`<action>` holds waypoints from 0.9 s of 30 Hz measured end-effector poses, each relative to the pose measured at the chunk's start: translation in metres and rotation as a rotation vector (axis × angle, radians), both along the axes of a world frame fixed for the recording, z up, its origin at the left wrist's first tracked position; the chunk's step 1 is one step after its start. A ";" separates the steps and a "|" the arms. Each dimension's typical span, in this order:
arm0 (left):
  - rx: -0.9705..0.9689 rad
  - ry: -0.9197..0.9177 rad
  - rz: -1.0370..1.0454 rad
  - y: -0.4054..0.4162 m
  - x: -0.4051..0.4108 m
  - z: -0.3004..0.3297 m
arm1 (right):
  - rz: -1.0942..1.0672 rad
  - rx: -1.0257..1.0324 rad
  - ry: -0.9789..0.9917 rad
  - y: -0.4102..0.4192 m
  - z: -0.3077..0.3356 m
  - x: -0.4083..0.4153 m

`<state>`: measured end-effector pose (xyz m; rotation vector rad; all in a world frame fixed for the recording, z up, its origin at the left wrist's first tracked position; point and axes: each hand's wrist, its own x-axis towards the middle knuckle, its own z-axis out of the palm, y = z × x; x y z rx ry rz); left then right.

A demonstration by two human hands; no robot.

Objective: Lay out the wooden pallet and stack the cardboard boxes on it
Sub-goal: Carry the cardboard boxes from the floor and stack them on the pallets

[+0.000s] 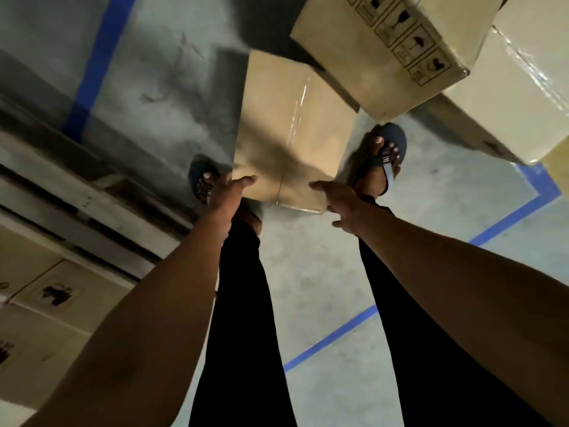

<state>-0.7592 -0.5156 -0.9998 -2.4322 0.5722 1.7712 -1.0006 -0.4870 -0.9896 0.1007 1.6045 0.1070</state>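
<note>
Grey concrete floor [323,303] with blue tape lines [329,337] is the setting. Down between both sandalled feet sits a taped brown cardboard box [292,134]. Left hand [229,192] and right hand [340,200] hover at its near edge, fingers loosely spread, gripping nothing. Behind it, another brown cardboard box with printed handling symbols [378,53] leans tilted beside a paler taped carton [523,87].

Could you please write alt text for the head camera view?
Looking down, a person's left hand and right hand reach, open, to the near edge of a taped cardboard box on the concrete floor between their sandalled feet. More boxes sit beyond.
</note>
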 end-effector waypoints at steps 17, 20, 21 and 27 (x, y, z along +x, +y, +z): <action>-0.593 0.040 -0.315 -0.108 -0.002 0.085 | 0.005 -0.445 0.264 -0.089 0.110 -0.055; -0.645 0.149 -0.408 -0.132 -0.013 0.083 | 0.032 -0.459 0.285 -0.088 0.107 -0.060; -0.660 0.164 -0.415 -0.138 -0.016 0.081 | 0.032 -0.451 0.287 -0.088 0.108 -0.058; -0.614 -0.058 -0.344 -0.178 -0.008 0.070 | -0.147 -0.530 0.290 -0.093 0.126 -0.016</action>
